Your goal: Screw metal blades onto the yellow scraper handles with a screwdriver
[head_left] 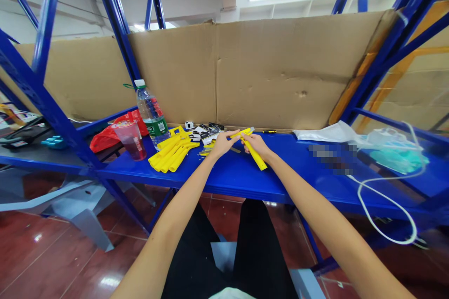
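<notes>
Over the blue table [277, 177], both hands are closed on one yellow scraper-like tool [257, 158]. Its long hollow handle slants down to the right, and a grey metal edge shows at its upper end. My left hand [223, 142] grips the head from the left, fingertips meeting those of the other hand. My right hand [257, 146] is wrapped round the part where handle and head join. To the left lies a pile of similar yellow handles [173, 152], ends towards me. Small boxes with black and white print [210, 133] and tiny loose bits lie behind and beside my left hand.
A water bottle [151, 114] and a red drink cup [131, 142] stand left, by a red plastic bag [114, 133]. A black-and-yellow screwdriver [269, 131] lies at the back. White plastic bags [326, 133] and a looped white cable [389, 178] are right. Cardboard [263, 70] walls the back.
</notes>
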A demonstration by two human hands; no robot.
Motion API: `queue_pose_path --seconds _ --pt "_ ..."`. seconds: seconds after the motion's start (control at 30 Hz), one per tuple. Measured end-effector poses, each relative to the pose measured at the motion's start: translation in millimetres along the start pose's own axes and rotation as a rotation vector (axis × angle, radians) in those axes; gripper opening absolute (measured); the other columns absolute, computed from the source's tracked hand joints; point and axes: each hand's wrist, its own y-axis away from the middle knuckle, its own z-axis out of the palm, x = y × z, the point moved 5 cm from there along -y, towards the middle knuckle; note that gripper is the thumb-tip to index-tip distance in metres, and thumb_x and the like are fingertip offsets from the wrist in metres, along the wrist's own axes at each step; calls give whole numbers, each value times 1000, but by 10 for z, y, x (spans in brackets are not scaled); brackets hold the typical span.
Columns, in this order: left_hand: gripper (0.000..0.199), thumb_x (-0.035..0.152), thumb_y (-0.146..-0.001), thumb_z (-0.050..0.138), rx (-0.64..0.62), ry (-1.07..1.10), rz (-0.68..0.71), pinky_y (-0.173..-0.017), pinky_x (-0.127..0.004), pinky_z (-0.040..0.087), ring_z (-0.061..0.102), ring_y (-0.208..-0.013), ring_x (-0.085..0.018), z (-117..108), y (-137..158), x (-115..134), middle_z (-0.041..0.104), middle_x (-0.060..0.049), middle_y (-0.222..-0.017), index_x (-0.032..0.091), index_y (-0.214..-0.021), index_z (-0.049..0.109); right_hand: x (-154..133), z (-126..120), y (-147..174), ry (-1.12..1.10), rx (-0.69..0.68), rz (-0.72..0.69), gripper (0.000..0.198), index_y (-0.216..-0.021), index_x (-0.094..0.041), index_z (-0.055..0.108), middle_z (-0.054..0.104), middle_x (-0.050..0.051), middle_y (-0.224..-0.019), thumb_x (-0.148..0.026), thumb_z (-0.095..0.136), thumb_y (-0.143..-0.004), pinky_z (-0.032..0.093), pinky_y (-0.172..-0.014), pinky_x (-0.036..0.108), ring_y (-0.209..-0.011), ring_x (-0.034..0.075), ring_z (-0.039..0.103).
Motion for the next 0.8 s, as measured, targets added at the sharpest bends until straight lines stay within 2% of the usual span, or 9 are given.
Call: queue_pose_path --seconds 0.1,0.3,0.5,0.67,0.8 --pt "45 50 -88 89 -19 -26 30 -118 -54 51 76 -125 -37 13 11 35 83 -16 -131 21 -121 89 19 0 2 -3 -2 25 56 -80 -20 63 66 2 -70 -70 84 -91 50 -42 26 -46 10 53" --pt "44 51 -84 92 -11 -25 45 -110 -50 55 77 -113 -34 16 18 53 85 -16 -124 19 -115 90 35 -2 6 52 -20 37 52 -75 -20 63 58 1 -52 -64 86 -90 48 -42 26 -42 12 52" --pt "42 57 -90 83 35 69 1 -96 -42 59 77 -99 -28 -19 -31 31 86 -13 -108 17 -104 88 -59 13 46 68 -13 -35 54 -80 -19 65 66 1 -64 -66 92 -80 47 -44 26 -45 11 54" --pt "45 59 -84 87 65 155 -82 -78 -34 58 74 -89 -23 -60 -32 18 84 -11 -101 17 -101 86 -173 32 104 68 -3 -109 55 -88 -19 70 70 1 -74 -65 96 -73 46 -45 26 -47 10 56" --pt "46 59 -79 91 85 217 -118 -75 -32 57 74 -92 -23 -72 -21 41 84 -11 -102 18 -100 86 -244 44 142 70 0 -143 53 -90 -19 71 72 0 -76 -63 96 -73 45 -46 27 -47 11 57"
